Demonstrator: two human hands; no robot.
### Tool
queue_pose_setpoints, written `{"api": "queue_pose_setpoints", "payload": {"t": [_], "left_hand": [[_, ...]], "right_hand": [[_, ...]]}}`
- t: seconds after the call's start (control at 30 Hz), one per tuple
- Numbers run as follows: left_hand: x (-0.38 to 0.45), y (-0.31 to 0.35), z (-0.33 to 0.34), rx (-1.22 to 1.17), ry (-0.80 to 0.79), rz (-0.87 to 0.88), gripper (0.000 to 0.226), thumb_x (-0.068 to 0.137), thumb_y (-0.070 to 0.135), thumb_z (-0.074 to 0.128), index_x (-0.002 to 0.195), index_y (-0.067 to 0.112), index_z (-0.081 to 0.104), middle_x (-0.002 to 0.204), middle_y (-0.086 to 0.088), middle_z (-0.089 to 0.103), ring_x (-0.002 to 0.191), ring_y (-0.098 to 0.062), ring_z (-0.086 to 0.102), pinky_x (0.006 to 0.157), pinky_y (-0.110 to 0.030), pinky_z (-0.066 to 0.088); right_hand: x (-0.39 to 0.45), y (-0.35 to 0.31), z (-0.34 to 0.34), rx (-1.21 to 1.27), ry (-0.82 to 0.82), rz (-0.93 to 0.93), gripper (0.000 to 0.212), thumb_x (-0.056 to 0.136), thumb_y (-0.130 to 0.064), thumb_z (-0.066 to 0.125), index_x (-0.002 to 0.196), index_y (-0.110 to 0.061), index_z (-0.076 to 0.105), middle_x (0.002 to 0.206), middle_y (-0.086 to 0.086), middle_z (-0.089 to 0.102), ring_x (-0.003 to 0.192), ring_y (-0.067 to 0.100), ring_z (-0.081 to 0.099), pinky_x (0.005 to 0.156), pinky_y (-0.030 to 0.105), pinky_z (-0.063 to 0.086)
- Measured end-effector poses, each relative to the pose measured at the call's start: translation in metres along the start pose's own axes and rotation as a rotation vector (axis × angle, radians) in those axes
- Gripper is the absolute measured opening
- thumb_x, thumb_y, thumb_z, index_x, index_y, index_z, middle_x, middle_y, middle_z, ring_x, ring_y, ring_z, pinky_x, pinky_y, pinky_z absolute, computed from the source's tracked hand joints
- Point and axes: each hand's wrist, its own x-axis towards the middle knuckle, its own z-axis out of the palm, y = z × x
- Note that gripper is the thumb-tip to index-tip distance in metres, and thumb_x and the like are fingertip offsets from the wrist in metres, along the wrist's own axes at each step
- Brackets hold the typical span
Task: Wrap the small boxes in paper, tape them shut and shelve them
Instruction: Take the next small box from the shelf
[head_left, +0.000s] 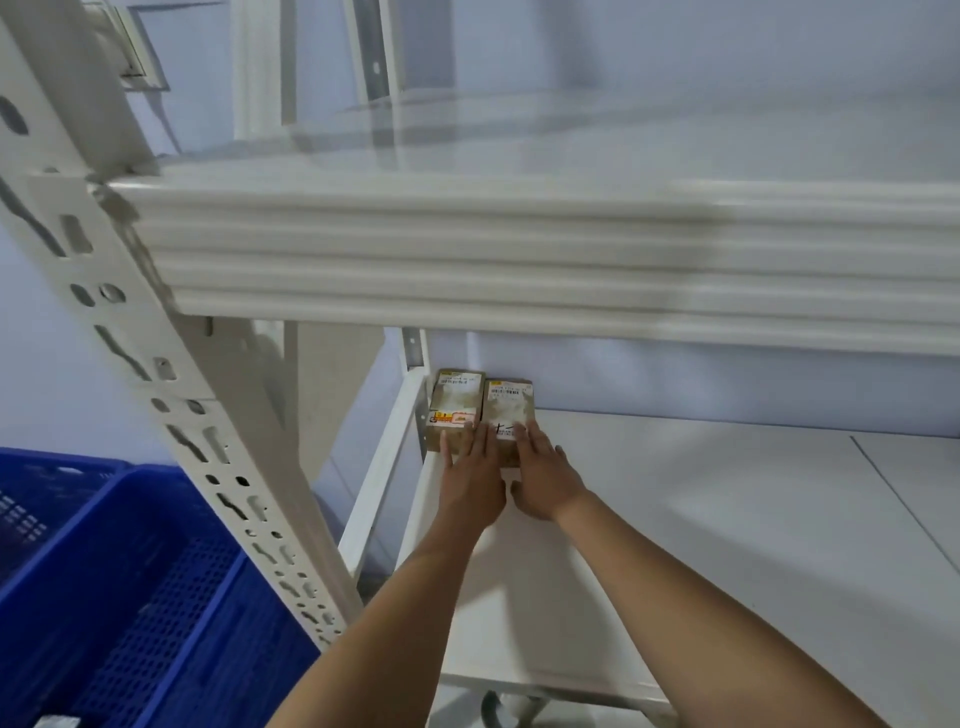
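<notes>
Two small boxes wrapped in brown paper with white labels lie side by side at the back left corner of a white shelf board (727, 499). The left box (454, 402) sits against the rack's side rail. The right box (508, 410) touches it. My left hand (470, 475) lies flat with straight fingers against the near end of the left box and the seam between the two. Beside it, my right hand (540, 475) presses its straight fingers on the near end of the right box. Both forearms reach in from the bottom of the view.
A second white shelf (519, 260) hangs right above the boxes, low over my arms. The rack's perforated white upright (171, 384) slants down on the left. Two blue perforated plastic crates (130, 597) stand at the lower left beside the rack.
</notes>
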Motion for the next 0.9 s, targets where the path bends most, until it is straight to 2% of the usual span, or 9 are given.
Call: {"api": "queue_pose_setpoints", "payload": {"t": [0.3, 0.37, 0.47, 0.57, 0.73, 0.9], "left_hand": [[0.018, 0.004, -0.007, -0.062, -0.042, -0.034, 0.082, 0.099, 0.030, 0.048, 0.159, 0.009, -0.004, 0.168, -0.005, -0.005, 0.154, -0.024, -0.011, 0.120, -0.057, -0.010], [0.015, 0.007, -0.012, -0.122, -0.049, -0.044, 0.081, 0.099, 0.028, 0.046, 0.159, 0.011, -0.005, 0.168, -0.005, -0.007, 0.154, -0.024, -0.012, 0.121, -0.056, -0.009], [0.006, 0.020, -0.018, -0.224, -0.054, -0.058, 0.075, 0.102, 0.025, 0.040, 0.159, 0.012, -0.006, 0.168, -0.005, -0.009, 0.154, -0.022, -0.014, 0.123, -0.054, -0.007], [-0.012, 0.055, -0.020, -0.269, -0.092, -0.003, 0.066, 0.106, 0.029, 0.030, 0.159, 0.010, -0.004, 0.168, -0.004, -0.004, 0.154, -0.019, -0.011, 0.123, -0.052, -0.007], [-0.044, 0.129, -0.036, -0.256, -0.286, 0.133, 0.063, 0.107, 0.029, 0.027, 0.159, 0.009, -0.003, 0.168, -0.003, -0.006, 0.154, -0.020, -0.011, 0.122, -0.055, -0.007], [-0.057, 0.218, -0.053, -0.201, -0.310, 0.302, 0.061, 0.107, 0.030, 0.024, 0.159, 0.009, 0.001, 0.168, -0.004, -0.003, 0.155, -0.020, -0.007, 0.122, -0.057, -0.004]], "right_hand": [[0.020, 0.002, -0.015, 0.038, 0.027, -0.016, 0.086, 0.087, -0.013, 0.059, 0.158, -0.009, 0.011, 0.166, 0.012, 0.009, 0.153, 0.027, 0.013, 0.123, 0.048, 0.017], [0.017, 0.001, -0.021, 0.070, 0.055, -0.006, 0.088, 0.088, -0.014, 0.058, 0.159, -0.009, 0.007, 0.167, 0.013, 0.008, 0.153, 0.028, 0.011, 0.123, 0.049, 0.016], [-0.001, 0.000, -0.029, 0.126, 0.135, 0.050, 0.089, 0.094, -0.023, 0.054, 0.160, -0.010, -0.005, 0.168, 0.011, -0.005, 0.155, 0.027, -0.001, 0.125, 0.048, 0.007], [-0.045, 0.011, -0.037, 0.118, 0.132, 0.177, 0.077, 0.102, -0.023, 0.044, 0.160, -0.010, -0.006, 0.168, 0.008, -0.010, 0.155, 0.021, -0.005, 0.126, 0.041, -0.001], [-0.136, 0.067, -0.062, 0.084, 0.144, 0.384, 0.073, 0.105, -0.029, 0.041, 0.160, -0.010, -0.003, 0.169, 0.007, -0.003, 0.156, 0.020, -0.001, 0.126, 0.041, -0.001], [-0.222, 0.138, -0.093, 0.030, 0.196, 0.574, 0.069, 0.106, -0.030, 0.039, 0.160, -0.011, 0.001, 0.169, 0.008, -0.002, 0.156, 0.021, 0.000, 0.126, 0.043, 0.000]]}}
